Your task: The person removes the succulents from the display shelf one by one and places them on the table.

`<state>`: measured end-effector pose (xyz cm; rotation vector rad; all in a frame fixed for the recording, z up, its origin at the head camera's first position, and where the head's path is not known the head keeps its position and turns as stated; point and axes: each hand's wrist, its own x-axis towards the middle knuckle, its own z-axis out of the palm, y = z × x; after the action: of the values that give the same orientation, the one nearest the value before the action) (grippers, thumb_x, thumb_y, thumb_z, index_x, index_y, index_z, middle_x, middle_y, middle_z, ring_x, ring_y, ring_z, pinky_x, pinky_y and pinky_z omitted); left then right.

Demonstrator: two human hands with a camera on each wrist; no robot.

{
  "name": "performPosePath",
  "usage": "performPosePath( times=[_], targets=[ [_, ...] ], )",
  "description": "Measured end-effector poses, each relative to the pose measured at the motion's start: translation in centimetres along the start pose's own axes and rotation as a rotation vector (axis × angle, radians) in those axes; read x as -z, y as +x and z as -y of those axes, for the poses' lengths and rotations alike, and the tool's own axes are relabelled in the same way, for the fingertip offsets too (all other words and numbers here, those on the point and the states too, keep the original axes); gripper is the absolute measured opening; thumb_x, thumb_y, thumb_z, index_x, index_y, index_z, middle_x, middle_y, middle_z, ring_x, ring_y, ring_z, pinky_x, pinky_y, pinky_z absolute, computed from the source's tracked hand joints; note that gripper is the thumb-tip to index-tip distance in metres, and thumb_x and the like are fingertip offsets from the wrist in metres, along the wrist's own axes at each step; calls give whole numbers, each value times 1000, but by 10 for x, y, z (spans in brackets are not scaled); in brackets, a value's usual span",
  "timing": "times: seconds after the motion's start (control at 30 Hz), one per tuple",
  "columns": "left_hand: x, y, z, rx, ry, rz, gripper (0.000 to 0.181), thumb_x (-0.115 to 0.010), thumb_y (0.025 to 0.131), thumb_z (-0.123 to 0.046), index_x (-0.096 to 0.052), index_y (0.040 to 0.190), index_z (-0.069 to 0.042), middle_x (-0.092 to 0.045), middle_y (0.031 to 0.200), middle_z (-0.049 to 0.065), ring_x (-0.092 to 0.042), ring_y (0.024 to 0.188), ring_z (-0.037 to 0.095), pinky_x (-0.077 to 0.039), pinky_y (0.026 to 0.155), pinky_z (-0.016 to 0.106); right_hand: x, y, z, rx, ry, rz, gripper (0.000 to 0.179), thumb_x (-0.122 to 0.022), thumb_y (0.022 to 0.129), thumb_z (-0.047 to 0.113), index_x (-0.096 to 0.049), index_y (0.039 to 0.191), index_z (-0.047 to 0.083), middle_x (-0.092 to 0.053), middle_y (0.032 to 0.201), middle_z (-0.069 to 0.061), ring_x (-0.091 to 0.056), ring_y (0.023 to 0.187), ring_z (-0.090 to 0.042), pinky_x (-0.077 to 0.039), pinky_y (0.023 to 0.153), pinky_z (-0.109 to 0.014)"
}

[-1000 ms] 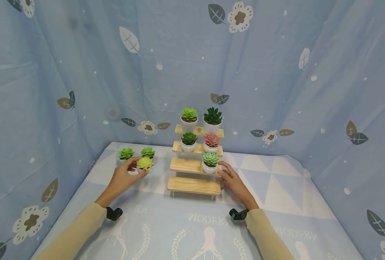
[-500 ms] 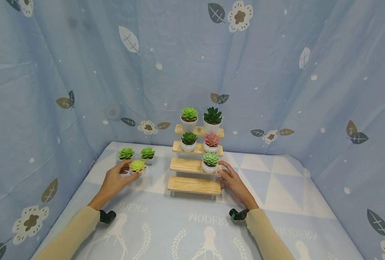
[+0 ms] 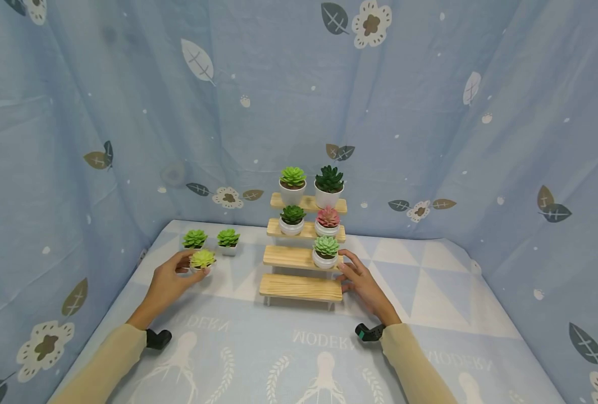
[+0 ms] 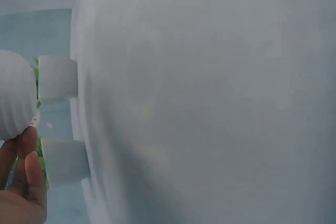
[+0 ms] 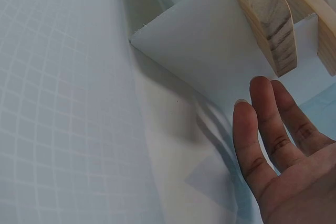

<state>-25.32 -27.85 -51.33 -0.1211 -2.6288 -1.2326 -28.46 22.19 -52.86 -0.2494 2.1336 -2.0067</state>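
My left hand point(image 3: 169, 279) pinches a small white pot with a yellow-green succulent point(image 3: 202, 259), held above the table. In the left wrist view that ridged white pot point(image 4: 16, 95) sits between thumb and fingers. Just behind it on the table stand two green succulents in white pots, one left point(image 3: 195, 239) and one right point(image 3: 228, 241). My right hand point(image 3: 361, 282) is at the right side of the stepped wooden stand point(image 3: 301, 287), fingers fairly straight beside a board end point(image 5: 283, 51). Nearest to it is a pale green succulent point(image 3: 326, 251) on the second step from the bottom.
Higher steps carry a dark green succulent point(image 3: 292, 219) and a pink one point(image 3: 328, 220). On top stand a bright green succulent point(image 3: 292, 185) and a deep green one point(image 3: 329, 187). A blue patterned curtain point(image 3: 278, 84) surrounds the cloth-covered table point(image 3: 258, 336).
My left hand has moved left with the yellow-green succulent, away from the front of the right-hand green one. My right hand and the stand have stayed in place.
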Motion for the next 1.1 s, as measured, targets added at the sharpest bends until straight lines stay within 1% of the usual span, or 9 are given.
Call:
performPosePath(
  times=[0.27, 0.43, 0.57, 0.7, 0.8, 0.97, 1.1],
  targets=[
    [10, -9, 18, 7, 51, -17, 78, -77, 90, -53, -53, 145, -4, -63, 124, 21, -62, 110, 38, -52, 93, 53, 0, 0, 0, 6, 2, 3, 51, -61, 104, 44, -44, 151, 33, -55, 135, -18, -65, 102, -29, -57, 73, -41],
    [16, -9, 23, 9, 91, -25, 76, -77, 90, -52, -55, 143, -2, -64, 122, 22, -64, 106, 37, -53, 91, 52, 1, 0, -1, 5, 8, 5, 51, -61, 104, 44, -43, 151, 33, -55, 135, -18, -65, 102, -29, -57, 73, -41],
    [20, -6, 23, 30, 107, -4, 78, -76, 91, -53, -54, 143, 1, -64, 122, 25, -65, 106, 38, -54, 89, 51, 1, 0, -2, -1, 11, 2, 51, -61, 104, 44, -43, 152, 34, -54, 135, -18, -65, 102, -29, -58, 74, -42],
    [24, -3, 23, 63, 94, 28, 82, -74, 92, -54, -51, 144, 5, -61, 126, 28, -64, 108, 41, -55, 89, 53, 0, 1, -1, 1, 8, -1, 51, -61, 104, 45, -44, 151, 35, -54, 136, -18, -65, 102, -29, -57, 74, -42],
    [25, 0, 24, 83, 89, 49, 84, -74, 91, -56, -50, 145, 4, -61, 126, 27, -63, 109, 40, -55, 87, 52, 0, 1, -1, 3, 7, -3, 51, -61, 104, 44, -44, 152, 34, -54, 136, -18, -65, 102, -30, -58, 74, -41],
    [26, 2, 24, 84, 113, 89, 86, -76, 90, -56, -50, 145, 5, -62, 125, 24, -63, 108, 38, -55, 86, 49, -1, 1, -2, -3, 9, -5, 51, -59, 106, 41, -42, 153, 31, -53, 137, -20, -64, 103, -30, -57, 74, -41],
    [26, 4, 25, 92, 108, 109, 89, -76, 89, -56, -49, 146, 6, -62, 125, 26, -62, 110, 38, -55, 88, 51, 0, 1, -2, -2, 3, -4, 52, -57, 107, 40, -40, 155, 29, -53, 137, -20, -64, 105, -32, -57, 75, -42]
  ],
)
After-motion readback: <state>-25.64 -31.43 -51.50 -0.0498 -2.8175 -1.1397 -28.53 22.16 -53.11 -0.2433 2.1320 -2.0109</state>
